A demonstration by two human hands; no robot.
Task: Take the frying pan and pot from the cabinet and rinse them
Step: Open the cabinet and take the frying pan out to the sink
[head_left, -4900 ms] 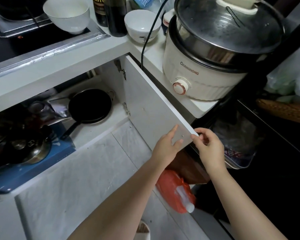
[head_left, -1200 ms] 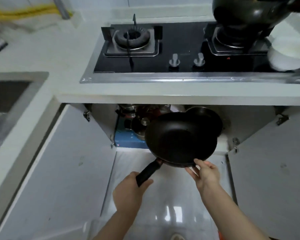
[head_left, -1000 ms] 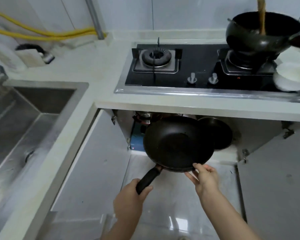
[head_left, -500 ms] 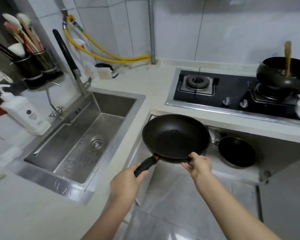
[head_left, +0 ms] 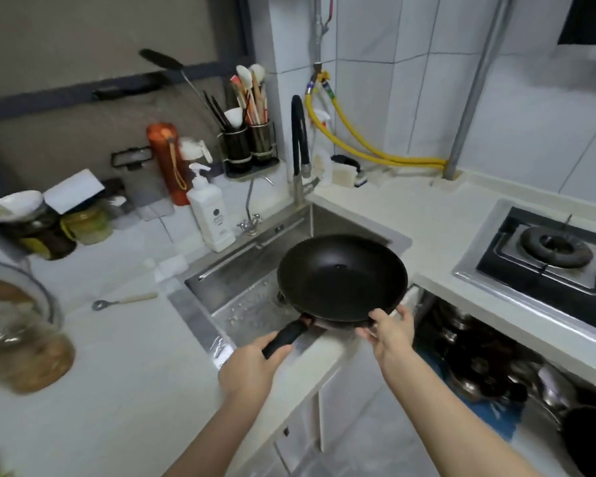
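Note:
I hold a black frying pan (head_left: 341, 277) level above the steel sink (head_left: 241, 297). My left hand (head_left: 252, 368) grips its black handle near the sink's front rim. My right hand (head_left: 391, 330) pinches the pan's near right rim, thumb on top. The tall black faucet (head_left: 299, 142) stands at the sink's back corner, behind the pan. A second dark pan or pot (head_left: 592, 438) sits in the open cabinet (head_left: 479, 366) under the stove at the lower right, partly cut off by the frame edge.
A white soap bottle (head_left: 210, 211), utensil holders (head_left: 248, 146) and jars (head_left: 49, 225) line the counter behind and left of the sink. The gas stove (head_left: 551, 256) is at the right. Metal pots crowd the cabinet shelf. A small peeler (head_left: 124, 301) lies left of the sink.
The pan came out of the cabinet and travelled left to above the sink, both hands keeping their hold. My view turned left from the stove toward the sink.

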